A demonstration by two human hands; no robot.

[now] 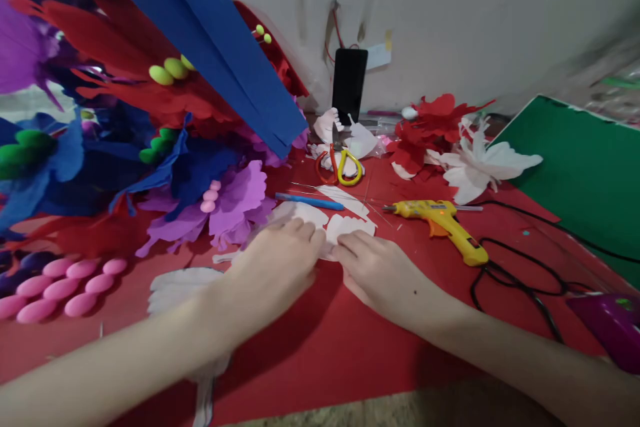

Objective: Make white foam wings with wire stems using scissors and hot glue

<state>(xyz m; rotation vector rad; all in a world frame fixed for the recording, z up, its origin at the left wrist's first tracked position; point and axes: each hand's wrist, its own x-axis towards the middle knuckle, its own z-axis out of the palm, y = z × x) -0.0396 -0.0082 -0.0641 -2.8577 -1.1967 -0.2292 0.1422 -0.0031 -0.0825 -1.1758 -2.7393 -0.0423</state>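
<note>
Both of my hands meet over white scalloped cutouts, like butterfly wings, at the middle of the table. My left hand (285,257) is closed, its curled fingers at the edge of one white piece (300,213) that reaches out beyond the knuckles. Opposite it, my right hand (377,273) pinches the near side of another white cutout (353,225). The fingertips of both hands are partly hidden. A blue pen (310,201) lies just beyond the pieces, beside thin wires (367,197). Under my left forearm rests a larger white wing-shaped cutout (180,283).
A yellow glue gun (440,221) with a black cord is at the right. Scissors (340,163) and a phone (349,83) stand farther back. Blue, red and purple butterflies (235,203) pile up at left, near pink ovals (60,288). A green board (575,173) leans at right.
</note>
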